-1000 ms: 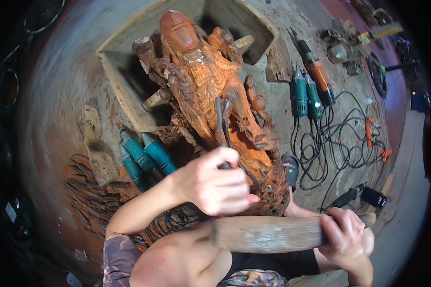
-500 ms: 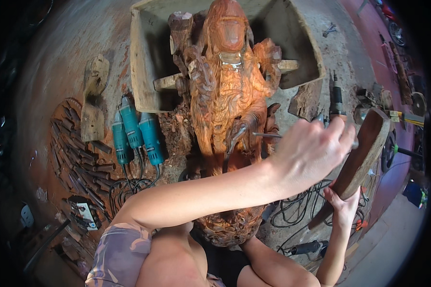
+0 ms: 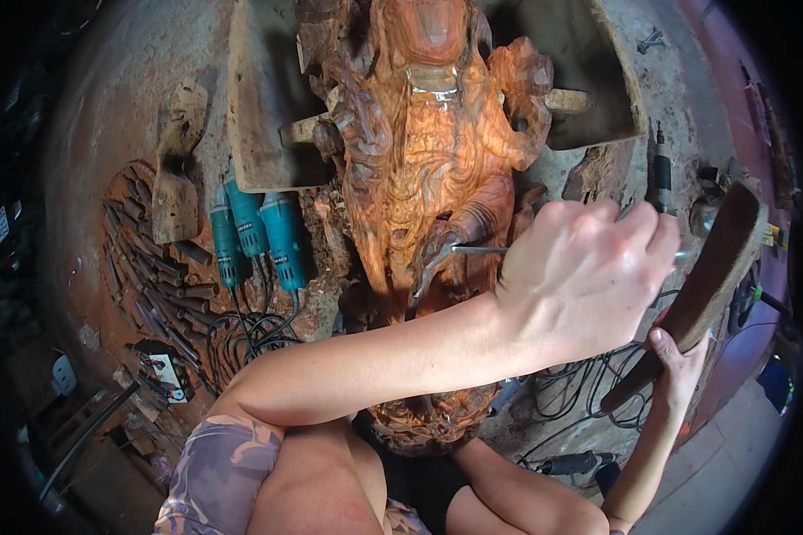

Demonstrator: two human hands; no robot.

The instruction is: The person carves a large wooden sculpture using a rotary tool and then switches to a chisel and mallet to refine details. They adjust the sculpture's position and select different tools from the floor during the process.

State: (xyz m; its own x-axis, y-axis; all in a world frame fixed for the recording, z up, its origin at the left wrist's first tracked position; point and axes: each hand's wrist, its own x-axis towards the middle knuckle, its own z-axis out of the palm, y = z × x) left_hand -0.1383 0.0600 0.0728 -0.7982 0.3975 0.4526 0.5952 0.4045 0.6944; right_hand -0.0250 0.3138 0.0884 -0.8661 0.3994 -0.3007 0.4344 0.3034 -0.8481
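A reddish-orange carved wooden statue (image 3: 428, 160) lies in front of me, its base between my legs. My left hand (image 3: 589, 272) reaches across the statue to its right side, fingers wrapped round a thin metal chisel (image 3: 475, 251). The chisel's tip points left and meets the statue's carved forearm area; whether it cuts in, I cannot tell. Most of its shank and handle is hidden by my fist. Farther right, my right hand (image 3: 682, 361) grips a long wooden mallet (image 3: 718, 259), tilted upright beside the chisel's back end and apart from it.
Three teal power tools (image 3: 281, 241) with coiled black cords lie left of the statue. Beyond them many chisels (image 3: 156, 276) are spread out. A wooden trough (image 3: 250, 125) surrounds the statue's upper part. A black rotary handpiece (image 3: 662, 169) and tangled cables (image 3: 571, 392) lie at right.
The statue appears larger and closer. My left hand has brought the chisel's tip leftward onto the carved forearm area. My right hand and the mallet have shifted to the right.
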